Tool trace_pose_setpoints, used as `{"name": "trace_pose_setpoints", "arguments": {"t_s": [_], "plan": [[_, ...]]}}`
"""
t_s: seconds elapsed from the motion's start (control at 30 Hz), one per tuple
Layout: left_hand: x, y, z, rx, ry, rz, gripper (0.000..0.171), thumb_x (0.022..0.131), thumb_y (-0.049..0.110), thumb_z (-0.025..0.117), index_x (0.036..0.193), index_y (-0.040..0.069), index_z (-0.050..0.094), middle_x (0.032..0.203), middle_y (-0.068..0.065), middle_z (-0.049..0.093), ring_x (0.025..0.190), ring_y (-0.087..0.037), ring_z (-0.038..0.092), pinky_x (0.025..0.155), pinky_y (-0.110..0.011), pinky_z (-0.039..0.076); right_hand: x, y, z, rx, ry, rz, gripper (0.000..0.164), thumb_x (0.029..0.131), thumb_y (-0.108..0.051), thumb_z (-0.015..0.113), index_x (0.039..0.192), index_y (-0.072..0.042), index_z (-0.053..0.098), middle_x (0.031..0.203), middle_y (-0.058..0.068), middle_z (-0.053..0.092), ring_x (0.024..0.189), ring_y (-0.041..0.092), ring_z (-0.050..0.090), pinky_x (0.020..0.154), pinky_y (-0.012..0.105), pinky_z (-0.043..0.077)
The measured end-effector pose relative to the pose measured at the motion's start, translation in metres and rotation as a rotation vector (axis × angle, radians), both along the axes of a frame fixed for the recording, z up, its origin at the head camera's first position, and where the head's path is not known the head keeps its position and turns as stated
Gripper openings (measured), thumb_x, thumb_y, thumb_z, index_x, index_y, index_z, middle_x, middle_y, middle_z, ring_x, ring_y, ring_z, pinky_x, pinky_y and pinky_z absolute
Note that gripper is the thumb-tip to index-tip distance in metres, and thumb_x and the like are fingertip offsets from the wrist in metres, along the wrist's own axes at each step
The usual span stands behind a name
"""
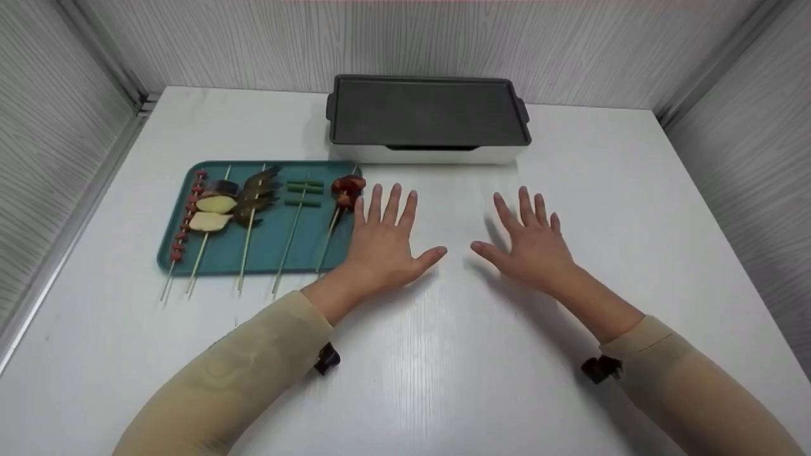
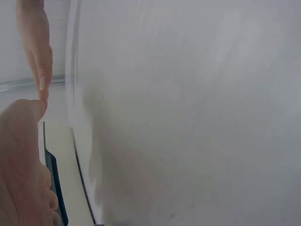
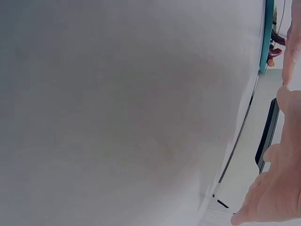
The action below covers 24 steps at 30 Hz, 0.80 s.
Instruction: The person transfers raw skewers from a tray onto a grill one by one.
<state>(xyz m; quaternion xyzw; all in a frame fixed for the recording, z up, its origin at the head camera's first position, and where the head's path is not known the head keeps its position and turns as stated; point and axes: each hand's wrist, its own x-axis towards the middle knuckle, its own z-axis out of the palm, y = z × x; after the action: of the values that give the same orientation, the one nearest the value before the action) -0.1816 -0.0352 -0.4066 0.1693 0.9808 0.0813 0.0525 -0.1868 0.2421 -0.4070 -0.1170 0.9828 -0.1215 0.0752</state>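
In the head view my left hand (image 1: 383, 250) is held palm down with its fingers straight and spread. It holds nothing, and its fingertips are nearest the right end of a teal tray (image 1: 272, 253). Across the tray lie several skewers: small red pieces (image 1: 176, 255), pale slices (image 1: 210, 221), brown mushroom-like pieces (image 1: 252, 206), green stalks (image 1: 303, 202) and dark red chunks (image 1: 347, 187). My right hand (image 1: 535, 250) is likewise spread and holds nothing, over the white table to the right. Both thumbs point toward each other, with a gap between them.
A dark flat griddle (image 1: 431, 114) on a white base (image 1: 355, 153) stands at the back of the white table (image 1: 431, 392). The skewer sticks poke past the tray's front rim. Grey wood-grain panels (image 1: 405, 38) enclose the table at the back and sides.
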Motion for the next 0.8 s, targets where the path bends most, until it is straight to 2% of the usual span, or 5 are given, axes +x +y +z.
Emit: {"name": "trace_pose_setpoints", "arguments": {"t_s": [0.23, 0.4, 0.6, 0.8], "plan": [[0.002, -0.004, 0.010, -0.003, 0.025, -0.009, 0.107, 0.098, 0.085, 0.030, 0.172, 0.013, 0.004, 0.178, -0.015, -0.001, 0.162, -0.043, -0.009, 0.129, -0.063, -0.005, 0.000, -0.003, 0.004, 0.005, 0.008, 0.007, 0.102, 0.098, -0.082, 0.042, 0.173, -0.022, 0.009, 0.175, 0.022, -0.009, 0.160, 0.045, -0.011, 0.125, 0.073, 0.003], [0.004, -0.016, 0.022, -0.014, 0.037, -0.026, 0.106, 0.098, 0.085, 0.028, 0.172, 0.013, 0.002, 0.178, -0.014, -0.003, 0.162, -0.041, -0.009, 0.129, -0.063, -0.004, 0.002, -0.009, 0.008, 0.006, 0.006, 0.015, 0.102, 0.097, -0.084, 0.040, 0.173, -0.024, 0.008, 0.176, 0.021, -0.009, 0.161, 0.044, -0.011, 0.125, 0.073, 0.002], [0.005, -0.046, 0.036, 0.006, 0.059, -0.046, 0.104, 0.100, 0.083, 0.031, 0.172, 0.013, 0.005, 0.178, -0.015, -0.001, 0.162, -0.041, -0.007, 0.129, -0.062, -0.005, 0.004, -0.020, 0.012, -0.004, 0.020, 0.037, 0.101, 0.096, -0.085, 0.040, 0.173, -0.027, 0.008, 0.176, 0.018, -0.008, 0.161, 0.042, -0.010, 0.126, 0.071, 0.001], [0.003, -0.088, 0.047, 0.030, 0.074, -0.013, 0.106, 0.098, 0.084, 0.033, 0.172, 0.014, 0.004, 0.178, -0.015, 0.000, 0.162, -0.041, -0.006, 0.129, -0.063, -0.004, 0.006, -0.036, 0.016, -0.009, 0.034, 0.078, 0.099, 0.097, -0.084, 0.042, 0.173, -0.029, 0.009, 0.177, 0.016, -0.007, 0.162, 0.040, -0.009, 0.127, 0.069, 0.002]]}}
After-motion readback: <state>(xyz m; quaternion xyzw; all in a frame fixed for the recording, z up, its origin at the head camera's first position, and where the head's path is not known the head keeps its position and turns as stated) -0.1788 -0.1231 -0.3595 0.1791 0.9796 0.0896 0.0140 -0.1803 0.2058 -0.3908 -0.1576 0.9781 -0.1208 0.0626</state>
